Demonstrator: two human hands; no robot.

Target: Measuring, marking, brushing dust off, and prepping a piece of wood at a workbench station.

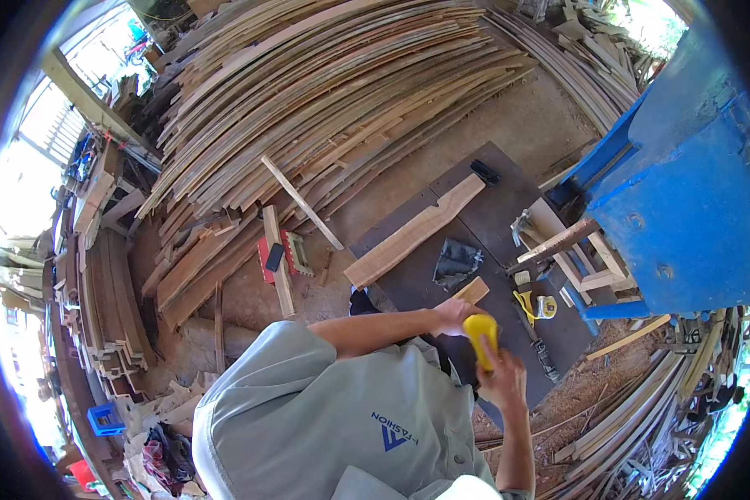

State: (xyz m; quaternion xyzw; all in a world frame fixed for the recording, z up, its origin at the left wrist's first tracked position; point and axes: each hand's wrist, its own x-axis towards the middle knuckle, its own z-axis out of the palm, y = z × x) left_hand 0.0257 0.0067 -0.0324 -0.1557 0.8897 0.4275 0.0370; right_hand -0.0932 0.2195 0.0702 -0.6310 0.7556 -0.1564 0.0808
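Note:
My left hand [454, 317] grips a small light wooden piece [472, 291] over the dark work board [375, 237]. My right hand [497, 375] is closed on a yellow tool [480, 333] beside it; its exact kind is hard to tell. A longer cut plank [412, 233] lies on the board with a small black object [484, 172] at its far end. A crumpled dark item [457, 263] sits nearer my hands. Right of them lie a tape measure [547, 307], a paintbrush [522, 280] and a long metal tool [544, 358].
A blue metal machine [675, 208] stands at the right, beside a wooden frame [604, 267]. Stacked boards [317, 100] fill the back; more strips [642, 408] lie at lower right. A red stool [271, 258] with a plank and phone stands left of the board. A blue crate [107, 418] is at lower left.

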